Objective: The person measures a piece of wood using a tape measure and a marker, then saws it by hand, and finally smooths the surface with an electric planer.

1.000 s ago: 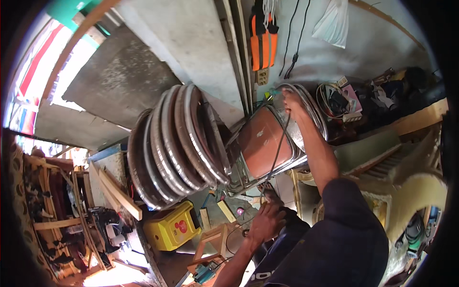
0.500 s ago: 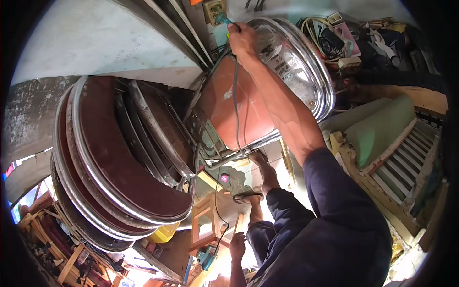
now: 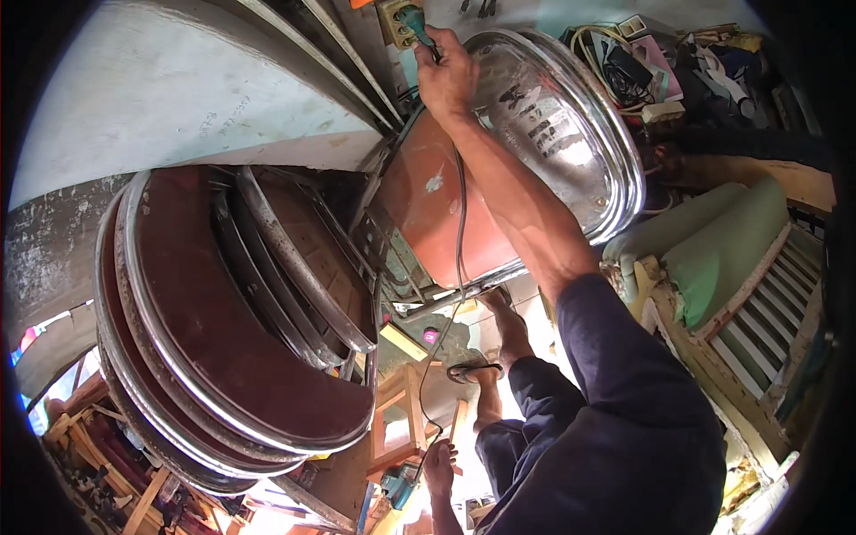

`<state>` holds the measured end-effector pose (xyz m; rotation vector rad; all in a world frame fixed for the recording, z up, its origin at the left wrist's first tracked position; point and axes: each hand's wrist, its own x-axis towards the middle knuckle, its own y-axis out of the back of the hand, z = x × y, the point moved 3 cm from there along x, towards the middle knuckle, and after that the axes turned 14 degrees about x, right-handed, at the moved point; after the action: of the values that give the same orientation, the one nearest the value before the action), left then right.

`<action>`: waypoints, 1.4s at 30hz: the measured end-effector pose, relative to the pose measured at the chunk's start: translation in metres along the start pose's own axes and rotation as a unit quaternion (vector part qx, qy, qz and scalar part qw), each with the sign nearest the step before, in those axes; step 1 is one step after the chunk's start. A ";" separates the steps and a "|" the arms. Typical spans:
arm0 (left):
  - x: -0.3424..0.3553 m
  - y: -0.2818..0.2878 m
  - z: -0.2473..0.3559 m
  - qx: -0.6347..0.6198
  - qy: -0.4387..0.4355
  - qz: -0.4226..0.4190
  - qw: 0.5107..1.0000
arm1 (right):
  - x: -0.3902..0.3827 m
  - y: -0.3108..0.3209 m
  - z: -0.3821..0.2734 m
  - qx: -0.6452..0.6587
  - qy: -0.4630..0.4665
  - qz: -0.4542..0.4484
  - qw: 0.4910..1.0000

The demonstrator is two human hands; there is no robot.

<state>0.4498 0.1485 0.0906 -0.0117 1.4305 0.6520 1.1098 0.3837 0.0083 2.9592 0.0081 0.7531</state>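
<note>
My right hand point(image 3: 448, 76) reaches far up, closed round a green plug point(image 3: 412, 20) held against the wall socket point(image 3: 390, 25). Whether its pins are fully in is hidden. From this hand a dark cord point(image 3: 461, 214) hangs down past a reddish panel point(image 3: 437, 201) with a metal rim. Low in the view, my left hand point(image 3: 439, 465) hangs with its fingers loosely bent and apart, apparently holding nothing. Close beside it are a teal power tool point(image 3: 399, 484) and its cord.
Stacked maroon panels with metal rims point(image 3: 223, 330) fill the left. Shiny oval metal pieces point(image 3: 553, 134) lean behind my right arm. A green padded seat with slats point(image 3: 727, 250) stands at right. On the floor are a wooden frame point(image 3: 412, 406) and a pink roll point(image 3: 431, 335).
My right hand has moved slightly left and down, and the plug now sits more squarely over the socket. The view has shifted a little; my left hand stays low near the tool.
</note>
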 end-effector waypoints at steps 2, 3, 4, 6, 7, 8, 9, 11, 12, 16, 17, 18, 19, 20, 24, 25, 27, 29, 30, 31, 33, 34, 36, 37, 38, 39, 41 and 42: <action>-0.004 0.005 0.009 0.012 -0.006 -0.002 1.000 | -0.001 -0.001 0.005 0.024 -0.019 -0.006 1.000; -0.005 0.007 0.012 0.019 -0.012 0.004 1.000 | 0.000 -0.004 0.005 0.039 -0.025 -0.009 0.999; -0.004 0.009 0.014 0.025 -0.017 0.011 0.999 | -0.001 -0.007 0.005 0.052 -0.034 -0.012 0.998; -0.002 0.012 0.004 0.030 -0.001 0.008 1.000 | -0.006 -0.010 0.002 0.050 -0.038 -0.011 0.998; -0.002 0.015 -0.004 0.032 0.014 0.007 0.999 | -0.007 -0.011 0.000 0.050 -0.038 -0.010 0.998; -0.004 0.017 -0.013 0.033 0.013 0.010 0.999 | -0.009 -0.012 -0.002 0.075 -0.047 -0.009 0.996; -0.007 0.018 -0.020 0.030 0.018 0.008 0.999 | -0.011 -0.012 -0.005 0.089 -0.051 -0.009 0.995; -0.004 0.014 -0.034 0.018 0.048 0.006 0.999 | -0.012 -0.016 -0.010 0.161 -0.105 -0.007 0.981; -0.005 0.011 -0.033 0.017 0.046 0.007 0.999 | -0.012 -0.015 -0.004 0.213 -0.154 -0.008 0.965; -0.012 -0.005 -0.030 0.010 0.063 -0.005 0.998 | 0.002 0.003 0.007 0.278 -0.169 0.020 0.945; -0.013 -0.013 -0.028 0.005 0.057 -0.006 0.998 | 0.010 0.006 0.009 0.236 -0.168 0.003 0.957; -0.012 -0.013 -0.027 0.000 0.047 -0.001 0.999 | 0.017 0.003 0.007 0.199 -0.165 -0.009 0.966; -0.014 -0.016 -0.026 -0.004 0.039 0.001 0.999 | 0.023 -0.004 0.006 0.200 -0.161 -0.009 0.966; -0.015 -0.019 -0.024 -0.012 0.039 0.008 0.999 | 0.024 -0.009 0.003 0.210 -0.161 -0.015 0.964; -0.014 -0.022 -0.047 -0.013 0.045 -0.003 0.999 | 0.004 -0.032 0.002 0.144 -0.142 -0.097 0.975; -0.016 -0.017 -0.048 0.029 0.013 0.009 0.999 | 0.008 -0.027 0.006 0.114 -0.128 -0.130 0.977; -0.002 -0.016 -0.042 0.101 -0.041 0.032 0.994 | 0.066 0.022 0.044 0.049 -0.096 -0.170 0.979; 0.011 -0.014 -0.029 0.112 -0.056 0.037 0.991 | 0.114 0.063 0.078 -0.038 -0.036 -0.222 0.974; 0.016 -0.008 -0.020 0.100 -0.053 0.037 0.993 | 0.121 0.085 0.076 -0.094 0.018 -0.254 0.962; 0.015 -0.003 -0.021 0.093 -0.045 0.042 0.994 | 0.119 0.117 0.074 -0.206 0.104 -0.322 0.918; -0.007 0.003 -0.045 0.083 -0.029 0.054 0.995 | 0.034 0.149 -0.091 -0.113 0.085 -0.206 0.968; -0.034 0.004 -0.074 0.076 -0.008 0.067 0.995 | -0.036 0.150 -0.153 0.048 -0.083 -0.098 0.991; -0.055 0.007 -0.096 0.022 0.006 0.069 0.997 | -0.100 0.200 -0.206 0.042 -0.191 -0.131 0.972; -0.035 0.015 -0.092 -0.027 -0.040 0.093 0.994 | -0.121 0.205 -0.253 0.073 -0.192 -0.150 0.967; -0.020 0.029 -0.090 -0.076 -0.087 0.118 0.986 | -0.147 0.225 -0.238 0.140 -0.225 -0.217 0.940; -0.003 0.053 -0.086 -0.116 -0.138 0.153 0.972 | -0.178 0.222 -0.265 0.142 -0.294 -0.306 0.894; -0.004 0.115 -0.103 0.006 -0.165 0.294 0.942 | -0.274 0.212 -0.322 0.097 -0.421 -0.517 0.738; -0.014 0.144 -0.083 -0.129 -0.051 0.253 0.957 | -0.319 0.216 -0.305 0.113 -0.363 -0.630 0.677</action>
<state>0.3138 0.2302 0.1430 0.1867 1.2440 1.2418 0.6802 0.1853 0.1420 2.2440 1.8681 -0.6371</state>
